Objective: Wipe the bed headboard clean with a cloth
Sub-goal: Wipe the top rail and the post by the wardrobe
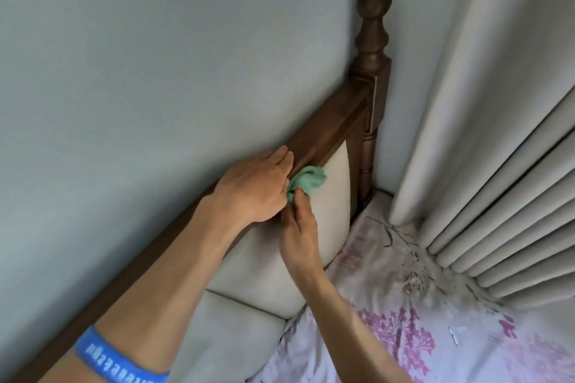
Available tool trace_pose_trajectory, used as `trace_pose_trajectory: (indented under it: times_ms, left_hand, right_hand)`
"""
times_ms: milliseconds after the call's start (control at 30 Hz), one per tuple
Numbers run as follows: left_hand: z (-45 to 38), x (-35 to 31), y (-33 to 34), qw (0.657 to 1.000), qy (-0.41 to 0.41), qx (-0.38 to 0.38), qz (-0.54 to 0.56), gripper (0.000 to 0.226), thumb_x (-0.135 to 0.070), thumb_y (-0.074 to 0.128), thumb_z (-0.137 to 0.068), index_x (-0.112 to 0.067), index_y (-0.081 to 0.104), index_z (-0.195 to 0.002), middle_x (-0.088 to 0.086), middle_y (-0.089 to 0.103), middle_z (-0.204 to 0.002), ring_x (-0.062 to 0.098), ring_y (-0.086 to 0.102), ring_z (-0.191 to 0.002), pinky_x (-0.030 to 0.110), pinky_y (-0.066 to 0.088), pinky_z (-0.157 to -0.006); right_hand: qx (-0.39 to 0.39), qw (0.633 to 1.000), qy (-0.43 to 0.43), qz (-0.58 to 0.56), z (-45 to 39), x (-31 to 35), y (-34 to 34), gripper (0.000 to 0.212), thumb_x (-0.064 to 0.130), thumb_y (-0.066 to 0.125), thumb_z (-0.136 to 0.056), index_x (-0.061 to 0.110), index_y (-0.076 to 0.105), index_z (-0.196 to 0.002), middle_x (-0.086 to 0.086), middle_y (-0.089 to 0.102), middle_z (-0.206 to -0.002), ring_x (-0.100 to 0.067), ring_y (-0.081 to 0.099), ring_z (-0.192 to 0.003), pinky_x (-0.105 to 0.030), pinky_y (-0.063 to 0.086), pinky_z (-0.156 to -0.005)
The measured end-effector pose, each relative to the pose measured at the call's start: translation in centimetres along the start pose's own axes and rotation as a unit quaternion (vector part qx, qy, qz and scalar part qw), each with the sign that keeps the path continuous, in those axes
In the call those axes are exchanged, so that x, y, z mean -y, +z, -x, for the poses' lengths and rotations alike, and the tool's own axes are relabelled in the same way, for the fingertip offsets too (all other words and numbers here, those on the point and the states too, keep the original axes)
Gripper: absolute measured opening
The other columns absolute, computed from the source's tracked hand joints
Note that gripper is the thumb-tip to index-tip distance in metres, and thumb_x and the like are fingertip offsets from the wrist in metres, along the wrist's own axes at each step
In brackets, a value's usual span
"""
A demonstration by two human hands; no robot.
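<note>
1. Two bare hands are up at the headboard, one on each side of a single green cloth.
2. The left hand lies flat on the dark wooden top rail, fingers straight and close together, pointing along the rail toward the corner post. It grips nothing; its fingertips sit just beside the cloth.
3. The right hand reaches up from below, fingers pinching the bunched cloth at its lower edge. How tightly they close on it is partly hidden by the left hand.
4. The cloth is crumpled into one small wad and sits against the headboard right where the wooden rail meets the cream upholstered panel, touching both.
5. Two padded cream panels show in the headboard: the one behind the cloth, and a second lower panel nearer the camera, with a seam between them.
6. One turned post stands at the far end of the rail, topped by one round finial.
7. One blue wristband with pale lettering circles the left forearm.
8. The floral bedding, white with pink and grey prints, lies under the right arm.
9. A pleated cream curtain hangs on the right, its hem resting on the bedding, and a pale wall stands behind the rail.
</note>
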State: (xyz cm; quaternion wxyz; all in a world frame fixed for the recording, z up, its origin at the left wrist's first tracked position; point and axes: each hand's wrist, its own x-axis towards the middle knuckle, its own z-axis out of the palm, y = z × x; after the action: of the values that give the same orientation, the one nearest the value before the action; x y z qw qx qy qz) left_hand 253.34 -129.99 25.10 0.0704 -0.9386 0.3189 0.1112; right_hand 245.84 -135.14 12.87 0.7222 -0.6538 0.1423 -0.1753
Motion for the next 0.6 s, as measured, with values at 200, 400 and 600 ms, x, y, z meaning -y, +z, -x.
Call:
trace_pose_trajectory:
  times_ms: [200, 400, 600]
  left_hand:
    - [-3.1, 0.1, 0.4, 0.999, 0.014, 0.036, 0.004, 0.061, -0.027, 0.031, -0.106, -0.016, 0.000, -0.158, 0.001, -0.007, -0.167, 0.018, 0.002, -0.153, 0.028, 0.005, -0.121]
    - [-3.1, 0.1, 0.4, 0.999, 0.015, 0.023, 0.023, 0.062, -0.027, 0.032, -0.105, -0.020, 0.001, -0.158, -0.004, -0.007, -0.167, 0.015, 0.003, -0.153, 0.031, 0.011, -0.124]
    - [-3.1, 0.3, 1.0, 0.999, 0.024, -0.010, 0.025, 0.062, -0.026, 0.035, -0.104, -0.021, 0.004, -0.158, -0.004, -0.003, -0.167, 0.014, 0.006, -0.153, 0.028, 0.011, -0.123]
  right_hand:
    - [-0.039, 0.993, 0.089, -0.059, -10.4, 1.9, -4.9, 0.033, 0.016, 0.040, -0.106, 0.030, 0.050, -0.133, 0.014, 0.051, -0.107, 0.005, 0.062, -0.075, -0.032, 0.056, -0.066]
    - [-0.043, 0.998, 0.019, 0.049, -8.4, -0.7, -3.6, 0.033, 0.020, 0.044, -0.103, 0.005, 0.055, -0.131, -0.005, 0.054, -0.124, -0.015, 0.049, -0.117, -0.019, 0.031, -0.111]
    - [-0.067, 0.997, 0.015, 0.027, -13.0, -0.6, -4.2, 0.046, 0.038, 0.039, -0.103, 0.015, 0.045, -0.142, -0.004, 0.046, -0.140, -0.025, 0.040, -0.136, -0.044, 0.037, -0.112]
